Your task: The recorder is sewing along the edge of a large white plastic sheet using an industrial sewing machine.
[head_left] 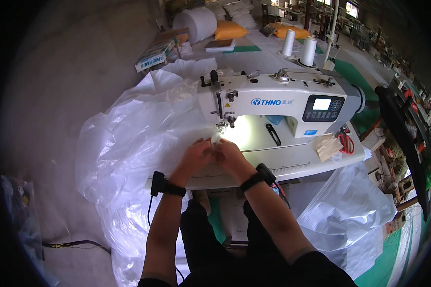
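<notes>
A white sewing machine [254,95] stands on its table, its lamp lighting the area around the needle and presser foot [221,126]. Just in front of the foot, my left hand [196,157] and my right hand [231,155] meet, fingers bent together. Between the fingertips is a small whitish piece of material [216,138], pinched by both hands; whether it is cloth or plastic film I cannot make out. A large heap of thin white plastic sheeting [134,124] spreads left of the machine and hangs down beside my left arm.
Thread snips [273,134] lie on the machine bed. Red-handled scissors [346,143] and a beige scrap [326,147] sit at its right end. Two white thread cones [308,51] stand behind. More clear sheeting [345,205] hangs at the right. A black cable [76,244] runs at lower left.
</notes>
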Tool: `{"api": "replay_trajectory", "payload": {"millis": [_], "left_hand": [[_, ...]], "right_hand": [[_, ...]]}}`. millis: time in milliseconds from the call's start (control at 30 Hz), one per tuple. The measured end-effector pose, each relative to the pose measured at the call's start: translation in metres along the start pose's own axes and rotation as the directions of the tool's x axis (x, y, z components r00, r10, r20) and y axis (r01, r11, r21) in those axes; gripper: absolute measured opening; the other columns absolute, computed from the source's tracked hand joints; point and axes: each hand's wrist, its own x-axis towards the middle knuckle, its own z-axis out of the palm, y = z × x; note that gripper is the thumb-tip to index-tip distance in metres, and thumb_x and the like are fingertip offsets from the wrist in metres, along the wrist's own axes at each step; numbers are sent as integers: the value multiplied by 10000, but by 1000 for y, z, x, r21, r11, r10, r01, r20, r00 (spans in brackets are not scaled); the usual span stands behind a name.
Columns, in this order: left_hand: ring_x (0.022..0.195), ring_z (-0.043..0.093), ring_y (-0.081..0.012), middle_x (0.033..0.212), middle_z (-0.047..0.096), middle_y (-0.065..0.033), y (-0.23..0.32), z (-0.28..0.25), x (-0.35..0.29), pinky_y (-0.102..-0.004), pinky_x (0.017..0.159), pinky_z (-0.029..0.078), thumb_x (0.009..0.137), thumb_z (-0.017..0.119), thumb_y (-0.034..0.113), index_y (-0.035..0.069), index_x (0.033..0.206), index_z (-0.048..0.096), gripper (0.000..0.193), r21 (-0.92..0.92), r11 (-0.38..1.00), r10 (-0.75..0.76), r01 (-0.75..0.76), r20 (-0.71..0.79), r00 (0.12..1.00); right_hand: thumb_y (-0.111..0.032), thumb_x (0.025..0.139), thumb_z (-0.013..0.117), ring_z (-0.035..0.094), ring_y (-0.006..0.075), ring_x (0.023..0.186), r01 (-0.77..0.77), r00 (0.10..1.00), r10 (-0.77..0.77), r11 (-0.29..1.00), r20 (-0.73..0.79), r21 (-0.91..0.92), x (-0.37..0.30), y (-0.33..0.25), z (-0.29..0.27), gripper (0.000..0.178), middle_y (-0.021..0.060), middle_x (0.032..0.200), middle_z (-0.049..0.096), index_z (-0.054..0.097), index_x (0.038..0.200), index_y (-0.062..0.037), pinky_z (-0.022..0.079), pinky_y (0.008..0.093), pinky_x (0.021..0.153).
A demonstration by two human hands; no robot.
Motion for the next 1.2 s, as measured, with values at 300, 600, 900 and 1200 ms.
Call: {"api": "replay_trajectory", "payload": {"millis": [300, 600, 900, 1200], "left_hand": [[1121, 552, -298, 1052, 638, -113, 21, 28, -15, -440, 1035, 359, 737, 611, 125, 61, 827, 576, 116, 35, 993, 107, -111, 94, 990], [1101, 557, -273, 1086, 635, -110, 19, 8, -8, -395, 960, 428, 755, 554, 52, 68, 974, 643, 237, 133, 984, -160, 120, 353, 922], [1183, 484, -271, 1229, 574, -84, -9, 50, 4, -419, 1024, 337, 810, 548, 101, 112, 1075, 657, 286, 435, 896, 64, -86, 65, 996], [1163, 505, -267, 1197, 594, -63, 31, 31, -28, -467, 1020, 314, 790, 616, 150, 163, 1027, 683, 246, 304, 942, 108, -143, 127, 986]], "right_hand": [[-218, 823, 600, 598, 344, 948, -93, 853, -521, -202, 27, -975, -84, -13, -8, 430, 193, 1078, 577, 527, 1191, -7, 491, 442, 774], [-198, 832, 548, 622, 318, 861, -41, 928, -365, -313, 81, -949, -70, -25, -6, 323, 155, 997, 602, 615, 1126, -86, 501, 404, 751], [-24, 795, 509, 589, 275, 859, 180, 829, -363, -546, 425, -818, -67, -29, -23, 358, 103, 887, 577, 645, 1113, -117, 490, 384, 726], [-55, 753, 577, 553, 233, 853, 306, 749, -329, -598, 575, -741, -70, -46, -35, 328, 53, 896, 572, 667, 1061, -121, 463, 349, 740]]}}
